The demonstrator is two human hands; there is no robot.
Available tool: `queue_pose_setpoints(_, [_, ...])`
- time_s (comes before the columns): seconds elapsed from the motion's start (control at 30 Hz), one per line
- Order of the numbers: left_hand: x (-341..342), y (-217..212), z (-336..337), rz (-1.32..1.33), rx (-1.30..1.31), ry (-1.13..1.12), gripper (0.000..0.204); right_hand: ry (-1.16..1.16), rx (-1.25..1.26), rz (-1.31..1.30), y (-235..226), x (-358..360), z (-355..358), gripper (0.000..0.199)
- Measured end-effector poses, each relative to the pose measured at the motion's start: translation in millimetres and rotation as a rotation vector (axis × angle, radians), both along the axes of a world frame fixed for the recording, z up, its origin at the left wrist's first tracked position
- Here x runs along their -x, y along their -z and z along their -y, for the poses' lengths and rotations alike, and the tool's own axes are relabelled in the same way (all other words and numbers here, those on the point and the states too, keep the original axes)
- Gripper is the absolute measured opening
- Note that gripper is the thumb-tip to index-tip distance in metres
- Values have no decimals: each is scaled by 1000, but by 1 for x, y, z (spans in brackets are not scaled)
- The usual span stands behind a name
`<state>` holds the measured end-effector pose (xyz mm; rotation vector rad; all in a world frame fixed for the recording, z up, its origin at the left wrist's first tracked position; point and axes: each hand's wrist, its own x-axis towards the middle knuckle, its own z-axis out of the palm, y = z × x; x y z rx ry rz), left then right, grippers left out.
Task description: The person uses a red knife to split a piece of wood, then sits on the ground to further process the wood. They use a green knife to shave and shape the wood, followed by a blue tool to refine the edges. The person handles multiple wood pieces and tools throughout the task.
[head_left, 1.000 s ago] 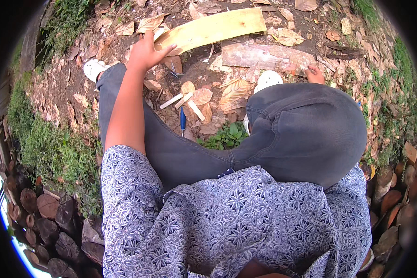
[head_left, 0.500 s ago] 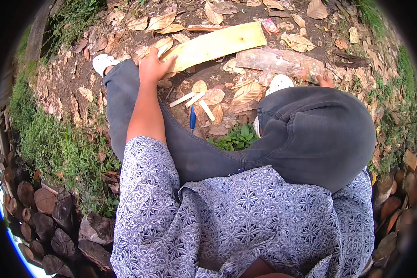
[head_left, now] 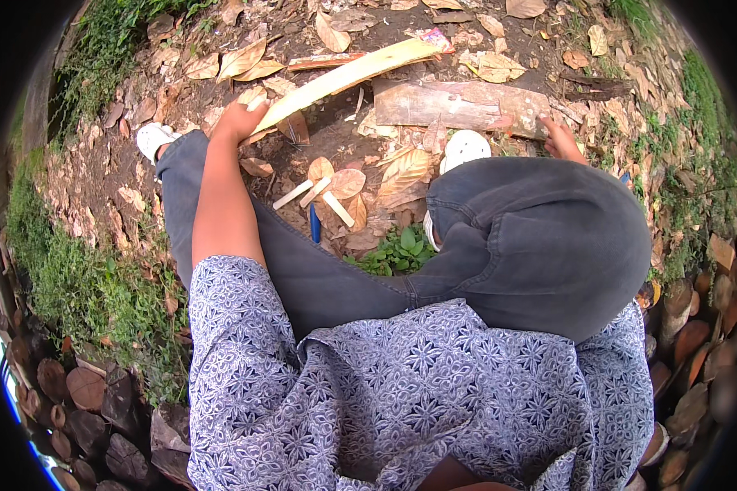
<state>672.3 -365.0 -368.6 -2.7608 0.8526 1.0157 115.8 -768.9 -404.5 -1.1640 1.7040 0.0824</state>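
My left hand [head_left: 236,122] is closed round the near left end of a long, pale yellow wooden board [head_left: 344,76]. The board slants up and away to the right, tipped so that it shows as a narrow strip. At the right end of a weathered grey-brown board [head_left: 458,106] lying across the ground, my right hand [head_left: 562,141] has its fingers against the wood, seemingly gripping it. My knee hides part of that wrist. Between my legs lie three short pale wooden sticks [head_left: 336,209], beside a slim blue object [head_left: 314,224], perhaps a tool handle.
Dry leaves [head_left: 408,175] cover the brown soil, with a small green plant [head_left: 397,252] close to my lap. My white shoes [head_left: 466,149] flank the work area. Stacked logs [head_left: 86,388] stand at the lower left, and a small red wrapper [head_left: 438,39] lies beyond the yellow board.
The yellow board has turned from showing its broad face to a narrow strip, still in my left hand. More of my right hand shows now at the weathered board's end. The view has shifted slightly.
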Motion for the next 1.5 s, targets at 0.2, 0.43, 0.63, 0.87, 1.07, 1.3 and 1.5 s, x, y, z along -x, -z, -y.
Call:
queue_pose_setpoints(0.2, [-14,6,3,-504,-242,-317,64,43,-1,123,-25,-31,-12,65])
queue_pose_setpoints(0.43, [-13,14,-7,-512,-245,-322,63,-48,-14,174,-82,-76,-22,83])
queue_pose_setpoints(0.63, [-15,17,7,-382,-189,-113,71,-75,304,274,-88,-94,-7,91])
queue_pose_setpoints(0.87, [-22,31,-3,-311,-93,-87,70,-82,540,779,-102,-114,-15,67])
queue_pose_setpoints(1.07, [-18,29,-7,-352,-95,-118,71,31,65,897,-136,-105,-27,65])
queue_pose_setpoints(1.3, [-23,46,-11,-283,-59,-73,72,-186,74,811,-108,-98,-10,52])
queue_pose_setpoints(1.5, [-13,38,-3,-376,-49,-120,72,-404,88,404,-118,-117,-3,73])
